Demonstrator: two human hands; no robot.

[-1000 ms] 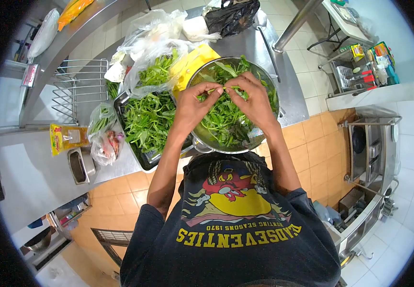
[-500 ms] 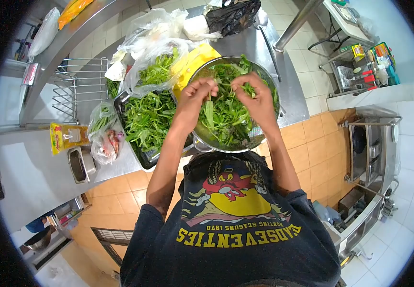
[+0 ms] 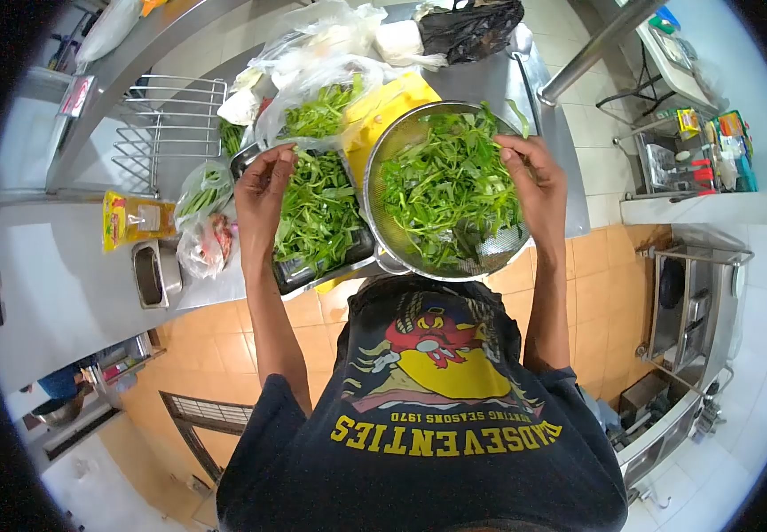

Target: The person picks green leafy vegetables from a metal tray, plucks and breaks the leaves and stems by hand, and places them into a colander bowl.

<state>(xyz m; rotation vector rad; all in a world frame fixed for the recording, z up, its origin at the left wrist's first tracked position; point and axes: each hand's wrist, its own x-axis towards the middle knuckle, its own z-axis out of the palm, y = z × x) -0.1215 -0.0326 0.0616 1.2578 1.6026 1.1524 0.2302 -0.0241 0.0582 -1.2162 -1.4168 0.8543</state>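
Cut green leaves [image 3: 450, 182] fill much of a round metal strainer [image 3: 499, 257]. Over its right rim is my right hand [image 3: 536, 182], thumb and forefinger pinched; a leaf shows just above the fingertips, but what they grip is hidden. My left hand [image 3: 266, 182] is at the upper left edge of a dark tray [image 3: 293, 275] heaped with greens [image 3: 317, 213]. Its thumb and fingers are pressed together, and anything between them is too small to tell. A yellow sheet [image 3: 392, 106] lies between tray and strainer.
Clear plastic bags [image 3: 321, 53], one with greens, and a black bag [image 3: 472, 31] lie at the back. A ladle [image 3: 525, 66] is at the right. Left are a wire rack [image 3: 175, 133], bagged vegetables [image 3: 204, 191], a yellow packet [image 3: 137, 220] and a metal container [image 3: 151, 275].
My hands have moved apart: the left over to the tray's edge, the right to the strainer's right rim. The whole view has shifted a little.
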